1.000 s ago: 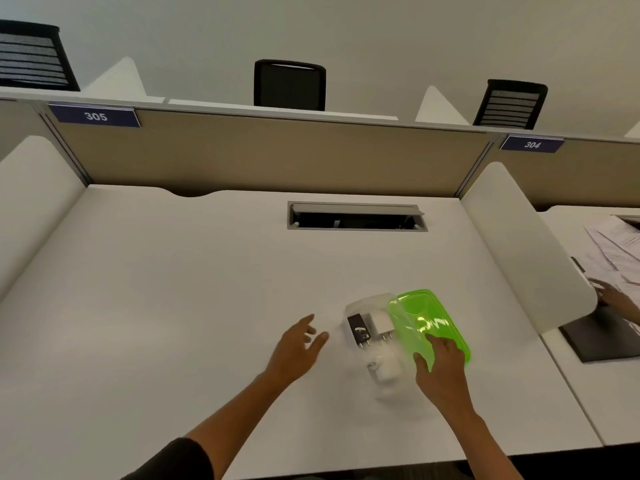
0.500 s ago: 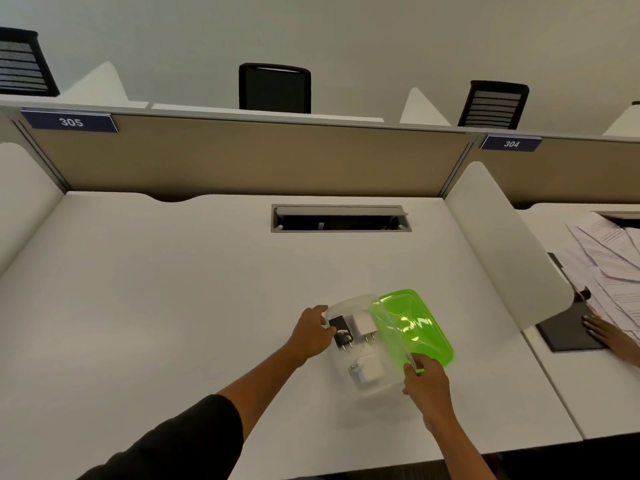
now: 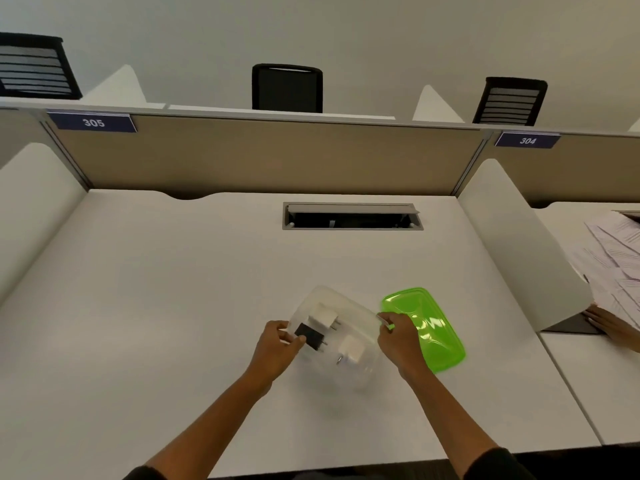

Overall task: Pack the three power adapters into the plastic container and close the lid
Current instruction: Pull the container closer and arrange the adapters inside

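The clear plastic container [image 3: 360,372] sits on the white desk, near the front centre. Inside it lie three power adapters: a white one [image 3: 322,315] at the back, a black one [image 3: 309,335] on the left, and another white one [image 3: 351,348] on the right. My left hand [image 3: 277,348] grips the container's left rim beside the black adapter. My right hand [image 3: 398,341] pinches the container's right rim. The green lid [image 3: 429,327] lies off the container, flat on the desk just to its right, with its left edge partly hidden behind my right hand.
A cable slot [image 3: 351,218] is cut into the desk [image 3: 173,306] behind the container. White dividers [image 3: 519,244] stand on both sides. Beyond the right divider another person's hand [image 3: 613,323] rests by papers [image 3: 613,258] on the neighbouring desk.
The green lid, earlier held tilted over the container's right side, now lies flat to its right. My left hand reached the left rim; my right hand shifted from the lid to the right rim.
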### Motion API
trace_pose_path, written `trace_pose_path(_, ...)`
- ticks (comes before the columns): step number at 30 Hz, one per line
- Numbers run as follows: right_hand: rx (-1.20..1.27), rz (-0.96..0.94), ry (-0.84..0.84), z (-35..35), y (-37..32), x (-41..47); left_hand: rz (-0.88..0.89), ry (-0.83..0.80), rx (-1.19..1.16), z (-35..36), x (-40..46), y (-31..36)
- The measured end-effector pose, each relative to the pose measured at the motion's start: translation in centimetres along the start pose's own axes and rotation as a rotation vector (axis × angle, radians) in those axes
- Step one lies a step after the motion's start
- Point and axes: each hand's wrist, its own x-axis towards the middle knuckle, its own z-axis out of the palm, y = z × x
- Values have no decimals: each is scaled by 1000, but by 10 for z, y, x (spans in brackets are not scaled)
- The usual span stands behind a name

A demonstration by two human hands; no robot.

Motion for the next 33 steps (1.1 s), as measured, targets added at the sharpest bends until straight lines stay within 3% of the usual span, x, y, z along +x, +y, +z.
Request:
trace_pose_path(8,-31,-146,-102,34,-59,15,-97,109,-153,-28,-30,-23)
trace_pose_path(17,-18,-180,-200,53,-84,22,-170,133,-193,-40,-40,-34)
trace_pose_path(27,-40,-214,-224,42,-79,27,-178,95,-113,-47,-40,-31)
trace_pose_path(33,-237,-334,-244,-1,-35,27,-153,130,-20,-54,-30,-36)
